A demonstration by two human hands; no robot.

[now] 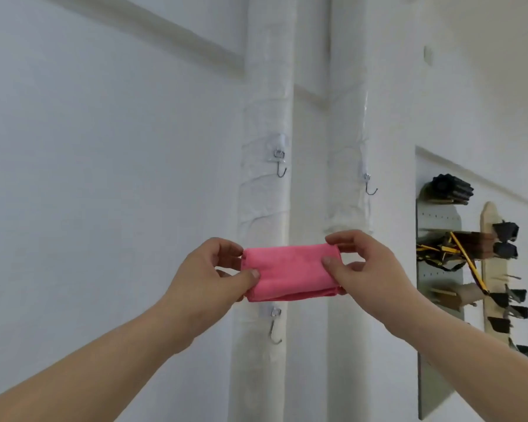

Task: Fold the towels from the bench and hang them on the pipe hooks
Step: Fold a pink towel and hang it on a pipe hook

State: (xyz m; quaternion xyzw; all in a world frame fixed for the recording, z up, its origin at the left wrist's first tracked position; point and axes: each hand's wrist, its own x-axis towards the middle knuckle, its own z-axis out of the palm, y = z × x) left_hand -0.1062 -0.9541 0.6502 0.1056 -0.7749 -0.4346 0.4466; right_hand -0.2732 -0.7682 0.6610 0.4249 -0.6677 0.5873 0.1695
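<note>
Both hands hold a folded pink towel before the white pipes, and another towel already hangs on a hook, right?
No. The left hand and right hand do hold the folded pink towel before the pipes, but the head view shows all three hooks bare.

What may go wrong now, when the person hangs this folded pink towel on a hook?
1. The towel is a thick fold with no loop in view; on a thin hook it may slide off.
2. The left hand and right hand pinch only its ends; freeing one may let the folds open.
3. The hooks look stuck onto the wrapped pipe; a pull might loosen one.
</note>
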